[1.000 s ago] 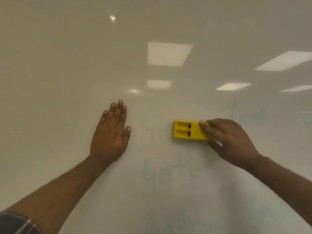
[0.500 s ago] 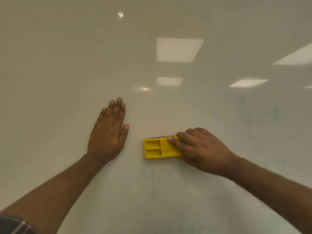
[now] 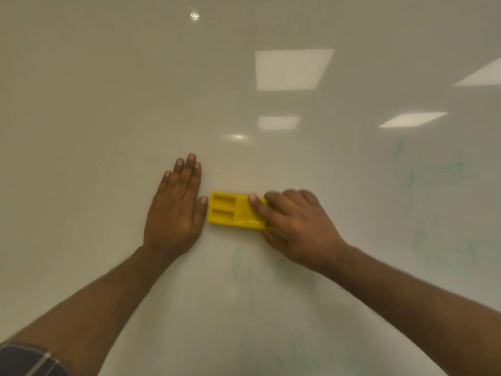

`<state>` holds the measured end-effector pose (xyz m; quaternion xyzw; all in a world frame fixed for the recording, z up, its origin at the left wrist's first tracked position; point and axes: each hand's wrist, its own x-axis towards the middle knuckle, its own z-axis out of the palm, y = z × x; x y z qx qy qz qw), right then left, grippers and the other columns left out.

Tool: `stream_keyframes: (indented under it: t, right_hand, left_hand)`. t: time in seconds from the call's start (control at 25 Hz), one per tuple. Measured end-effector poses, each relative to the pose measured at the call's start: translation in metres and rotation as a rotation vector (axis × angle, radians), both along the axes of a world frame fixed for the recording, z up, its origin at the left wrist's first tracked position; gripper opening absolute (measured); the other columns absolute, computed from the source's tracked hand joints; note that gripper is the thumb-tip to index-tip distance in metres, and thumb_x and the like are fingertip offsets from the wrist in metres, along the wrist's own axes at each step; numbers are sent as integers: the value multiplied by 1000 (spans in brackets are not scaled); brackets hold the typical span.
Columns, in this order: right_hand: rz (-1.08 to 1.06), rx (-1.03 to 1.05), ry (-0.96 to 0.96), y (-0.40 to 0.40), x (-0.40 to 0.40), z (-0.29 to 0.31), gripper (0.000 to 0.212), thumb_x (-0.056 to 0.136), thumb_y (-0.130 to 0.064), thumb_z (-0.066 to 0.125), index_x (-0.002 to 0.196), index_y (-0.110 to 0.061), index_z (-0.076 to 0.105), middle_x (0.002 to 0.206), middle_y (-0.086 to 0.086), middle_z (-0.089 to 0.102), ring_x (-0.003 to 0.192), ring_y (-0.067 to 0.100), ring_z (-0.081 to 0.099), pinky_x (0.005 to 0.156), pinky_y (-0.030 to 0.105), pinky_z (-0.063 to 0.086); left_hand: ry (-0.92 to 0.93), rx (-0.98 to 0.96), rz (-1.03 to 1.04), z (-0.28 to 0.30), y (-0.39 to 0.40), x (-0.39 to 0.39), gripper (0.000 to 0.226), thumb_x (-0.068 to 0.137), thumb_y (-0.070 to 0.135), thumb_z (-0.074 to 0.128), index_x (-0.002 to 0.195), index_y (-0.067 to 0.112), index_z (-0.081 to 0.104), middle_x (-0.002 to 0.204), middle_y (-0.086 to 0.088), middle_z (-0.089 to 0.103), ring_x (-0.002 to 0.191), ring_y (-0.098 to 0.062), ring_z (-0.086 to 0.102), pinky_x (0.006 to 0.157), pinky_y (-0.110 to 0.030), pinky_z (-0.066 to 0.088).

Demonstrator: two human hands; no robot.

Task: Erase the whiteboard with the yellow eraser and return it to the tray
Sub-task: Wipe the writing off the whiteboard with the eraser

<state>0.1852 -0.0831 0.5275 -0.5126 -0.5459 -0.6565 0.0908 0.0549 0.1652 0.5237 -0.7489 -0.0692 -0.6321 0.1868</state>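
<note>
Fingers [image 3: 260,206] over eraser [image 3: 230,211], apparently gripping.

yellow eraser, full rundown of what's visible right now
The yellow eraser is a flat, rectangular block that looks like moulded plastic, with two oblong recesses stacked at its left end. It lies long side horizontal, pressed flat against the whiteboard. The right hand covers its right end, fingers across the top and thumb under the lower edge. Its left end sits right beside the thumb of the left hand; contact cannot be told. Its wiping face is hidden.
</note>
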Motion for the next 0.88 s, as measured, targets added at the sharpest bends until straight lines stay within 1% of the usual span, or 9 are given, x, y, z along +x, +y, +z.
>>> stream_keyframes:
  t: [0.08, 0.16, 0.28, 0.36, 0.52, 0.64, 0.72, 0.8, 0.88]
  right_hand:
    - [-14, -81, -34, -16, 10, -20, 48, 96, -33, 52, 139, -12, 52, 116, 9, 63, 93, 30, 60, 78, 37, 43]
    - [-51, -54, -41, -35, 22, -17, 48, 97, -33, 50, 139, -10, 51, 118, 12, 63, 96, 33, 61, 80, 38, 44]
    - [-110, 130, 91, -53, 38, 20, 55, 94, -31, 55, 142, -6, 46, 122, 21, 60, 99, 40, 60, 81, 42, 43]
    - [-121, 193, 217, -51, 37, 36, 60, 92, -29, 57, 146, -8, 40, 125, 20, 57, 105, 42, 56, 86, 45, 43]
    - [-100, 223, 319, -45, 27, 17, 62, 89, -26, 58, 146, -12, 41, 127, 18, 55, 108, 40, 53, 91, 44, 42]
    - [-91, 168, 314, -56, 27, -40, 56, 91, -24, 58, 144, -10, 44, 128, 19, 57, 110, 40, 56, 96, 45, 45]
    - [-112, 89, 261, -68, 26, -78, 51, 95, -25, 56, 142, -9, 47, 130, 17, 58, 113, 39, 56, 98, 45, 46]
    - [-166, -27, 177, -85, 29, -86, 47, 96, -28, 55, 139, -9, 51, 132, 15, 59, 118, 36, 55, 102, 44, 45]
    - [-216, -31, 158, -95, 34, -66, 47, 93, -25, 59, 136, -6, 54, 129, 18, 60, 117, 38, 58, 101, 45, 46]
  left_hand:
    - [8, 3, 1, -2, 0, -1, 64, 104, 34, 30, 159, 4, 19, 169, -8, 15, 158, -24, 11, 127, -45, 15]
    - [21, 12, -3, -5, 1, -2, 65, 104, 35, 31, 160, 5, 19, 169, -8, 14, 158, -24, 11, 128, -45, 15]
    - [16, 30, -4, -7, 4, -1, 65, 104, 37, 31, 161, 6, 17, 170, -7, 13, 158, -23, 9, 128, -43, 13]
    - [3, 41, -8, -8, 5, -1, 65, 105, 37, 31, 161, 7, 17, 170, -7, 13, 158, -23, 9, 128, -42, 12]
    - [7, 53, -25, -15, 7, -1, 65, 105, 37, 32, 160, 6, 17, 169, -8, 15, 158, -24, 12, 128, -42, 13]
    - [25, 51, -24, -20, 10, -2, 66, 105, 39, 30, 161, 6, 16, 170, -8, 14, 158, -23, 11, 128, -44, 13]
    - [32, 36, -28, -19, 9, -2, 66, 105, 39, 30, 161, 6, 16, 170, -8, 13, 158, -24, 11, 128, -44, 13]
    - [25, -10, -38, -23, 5, 0, 66, 105, 39, 29, 161, 6, 16, 169, -9, 13, 158, -24, 11, 128, -45, 13]
    - [10, -56, -51, -33, -1, 2, 66, 105, 39, 28, 161, 5, 15, 170, -9, 12, 158, -25, 10, 128, -46, 12]
